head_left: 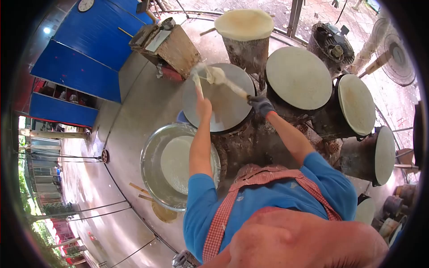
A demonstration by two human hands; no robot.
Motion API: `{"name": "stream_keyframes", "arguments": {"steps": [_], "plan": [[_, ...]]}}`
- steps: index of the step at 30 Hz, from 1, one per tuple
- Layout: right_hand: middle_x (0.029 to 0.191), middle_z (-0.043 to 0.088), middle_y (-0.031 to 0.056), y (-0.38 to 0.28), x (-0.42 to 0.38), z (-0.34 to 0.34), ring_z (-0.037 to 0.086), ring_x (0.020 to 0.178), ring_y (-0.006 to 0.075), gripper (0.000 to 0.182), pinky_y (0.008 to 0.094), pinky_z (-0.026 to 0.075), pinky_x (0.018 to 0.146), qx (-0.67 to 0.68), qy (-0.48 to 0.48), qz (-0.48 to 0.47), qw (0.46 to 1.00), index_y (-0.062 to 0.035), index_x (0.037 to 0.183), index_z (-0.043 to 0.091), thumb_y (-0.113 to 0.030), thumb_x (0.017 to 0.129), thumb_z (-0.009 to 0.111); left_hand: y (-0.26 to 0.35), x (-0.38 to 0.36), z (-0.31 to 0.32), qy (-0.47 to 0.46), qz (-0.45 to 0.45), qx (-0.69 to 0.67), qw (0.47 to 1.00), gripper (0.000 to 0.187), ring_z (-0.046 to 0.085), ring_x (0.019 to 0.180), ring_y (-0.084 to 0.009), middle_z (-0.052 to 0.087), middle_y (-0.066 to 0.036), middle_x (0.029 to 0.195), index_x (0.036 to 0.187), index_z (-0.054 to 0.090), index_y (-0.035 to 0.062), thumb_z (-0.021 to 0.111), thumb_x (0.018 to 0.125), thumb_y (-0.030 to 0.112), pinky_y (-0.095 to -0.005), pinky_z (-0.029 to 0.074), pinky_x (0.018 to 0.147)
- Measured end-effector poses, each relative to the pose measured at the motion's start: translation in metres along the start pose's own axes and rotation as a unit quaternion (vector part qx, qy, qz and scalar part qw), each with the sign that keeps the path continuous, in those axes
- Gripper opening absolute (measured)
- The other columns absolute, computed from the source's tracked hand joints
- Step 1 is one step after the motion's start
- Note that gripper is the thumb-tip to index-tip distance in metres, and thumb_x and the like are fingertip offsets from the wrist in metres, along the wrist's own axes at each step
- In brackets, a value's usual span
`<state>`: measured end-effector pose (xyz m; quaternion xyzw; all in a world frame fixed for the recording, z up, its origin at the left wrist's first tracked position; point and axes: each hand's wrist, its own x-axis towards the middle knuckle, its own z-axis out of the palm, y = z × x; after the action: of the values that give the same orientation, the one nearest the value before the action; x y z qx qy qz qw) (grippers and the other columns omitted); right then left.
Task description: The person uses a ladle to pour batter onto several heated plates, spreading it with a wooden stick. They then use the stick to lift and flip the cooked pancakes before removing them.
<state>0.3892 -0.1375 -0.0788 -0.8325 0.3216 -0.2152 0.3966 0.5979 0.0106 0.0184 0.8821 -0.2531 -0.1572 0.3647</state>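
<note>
My left hand [204, 108] is bare and closed around a pale stick [199, 90], whose upper end is smeared with something whitish and blurred. In a dark glove, my right hand [260, 106] grips the handle of a long tool [234, 88] with a head coated in pale batter [216, 75]. Both tool ends meet over the far left part of a round grey griddle [237, 107]. To the left below my left forearm stands a large metal basin [149, 167] of white batter [175, 163].
Round drum stoves topped with pale sheets [299, 78] [356, 105] [385, 156] curve around to the right. Another pale-topped drum [243, 24] stands beyond the griddle. A wooden box [178, 51] is at far left, a fan [397, 60] at far right. Sticks [139, 189] lie beside the basin.
</note>
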Motion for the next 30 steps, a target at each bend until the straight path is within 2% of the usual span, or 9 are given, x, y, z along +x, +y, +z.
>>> {"name": "stream_keyframes", "arguments": {"steps": [3,7,9,11,13,18,22,26,30], "plan": [[0.088,0.061,0.0112,-0.021,0.001,-0.023,0.059,0.073,0.027,0.033,0.0344,0.045,0.065,-0.208,0.01,-0.036,0.977,-0.0147,0.104,0.058,-0.034,0.079,0.051,0.006,0.028,-0.019,0.204,0.18,-0.108,0.956,0.065,0.038,0.114,-0.032,0.029,-0.015,0.133,0.133,0.018,0.0095,0.04,0.072,0.004,-0.0356,0.034,0.091],[0.08,0.062,0.0105,0.009,0.019,0.046,0.058,0.069,0.0248,0.031,0.0287,0.046,0.067,0.232,0.016,0.119,0.965,-0.0117,0.109,0.055,-0.025,0.081,0.051,-0.013,-0.004,-0.073,0.106,0.107,-0.189,0.97,0.066,0.04,0.114,-0.028,0.031,-0.014,0.133,0.133,0.02,0.0093,0.044,0.072,0.004,-0.0334,0.034,0.091],[0.084,0.062,0.0137,-0.086,0.019,0.034,0.06,0.074,0.0251,0.028,0.0294,0.046,0.07,0.063,-0.098,0.188,0.975,-0.0115,0.105,0.057,-0.023,0.081,0.05,-0.073,-0.028,-0.057,0.035,0.056,-0.18,0.981,0.065,0.042,0.113,-0.0254,0.031,-0.013,0.133,0.132,0.023,0.0093,0.045,0.071,0.002,-0.0303,0.035,0.09],[0.085,0.062,0.0136,-0.032,0.049,0.047,0.06,0.077,0.0232,0.025,0.0315,0.045,0.07,-0.141,-0.018,-0.121,0.982,-0.0101,0.099,0.06,-0.024,0.082,0.049,-0.111,-0.089,-0.061,-0.04,-0.067,-0.154,0.985,0.065,0.043,0.112,-0.0248,0.034,-0.014,0.131,0.132,0.025,0.0084,0.044,0.07,0.001,-0.0285,0.035,0.089],[0.087,0.062,0.0126,-0.051,0.042,-0.02,0.059,0.081,0.0196,0.027,0.0313,0.045,0.075,-0.199,-0.065,0.002,0.978,-0.0097,0.096,0.06,-0.028,0.084,0.046,-0.123,-0.149,-0.068,-0.03,-0.062,-0.136,0.988,0.065,0.043,0.111,-0.0261,0.036,-0.016,0.129,0.131,0.025,0.0071,0.044,0.069,0.001,-0.0288,0.035,0.089],[0.106,0.057,0.0109,-0.07,0.002,0.06,0.055,0.095,0.0186,0.036,0.0293,0.04,0.085,0.087,-0.08,0.223,0.968,-0.0108,0.101,0.06,-0.036,0.075,0.058,-0.17,-0.201,-0.063,0.018,0.014,-0.117,0.993,0.066,0.045,0.109,-0.0295,0.036,-0.017,0.128,0.131,0.026,0.0069,0.043,0.068,0.001,-0.0305,0.035,0.088],[0.097,0.061,0.0115,-0.049,0.021,0.015,0.059,0.085,0.0178,0.033,0.0281,0.044,0.077,0.006,-0.121,0.031,0.992,-0.0102,0.097,0.062,-0.034,0.075,0.058,-0.154,-0.21,-0.082,-0.035,-0.051,-0.073,0.995,0.066,0.044,0.11,-0.0299,0.038,-0.019,0.127,0.132,0.024,0.0074,0.043,0.069,0.002,-0.031,0.034,0.089],[0.085,0.064,0.008,-0.006,0.022,0.033,0.058,0.068,0.0137,0.025,0.0273,0.047,0.066,0.183,-0.029,0.144,0.972,-0.0047,0.093,0.063,-0.021,0.074,0.062,-0.166,-0.208,-0.076,0.004,0.013,-0.07,0.997,0.066,0.047,0.105,-0.0302,0.041,-0.02,0.124,0.132,0.024,0.01,0.044,0.07,0.002,-0.0323,0.036,0.087],[0.083,0.064,0.0069,-0.06,0.013,0.027,0.057,0.066,0.0116,0.026,0.0277,0.047,0.064,0.269,-0.122,0.246,0.923,-0.0014,0.091,0.063,-0.015,0.069,0.068,-0.101,-0.212,-0.086,-0.094,-0.267,-0.15,0.947,0.066,0.045,0.108,-0.0296,0.039,-0.02,0.125,0.132,0.025,0.0083,0.045,0.069,0.003,-0.0331,0.036,0.088]]}}
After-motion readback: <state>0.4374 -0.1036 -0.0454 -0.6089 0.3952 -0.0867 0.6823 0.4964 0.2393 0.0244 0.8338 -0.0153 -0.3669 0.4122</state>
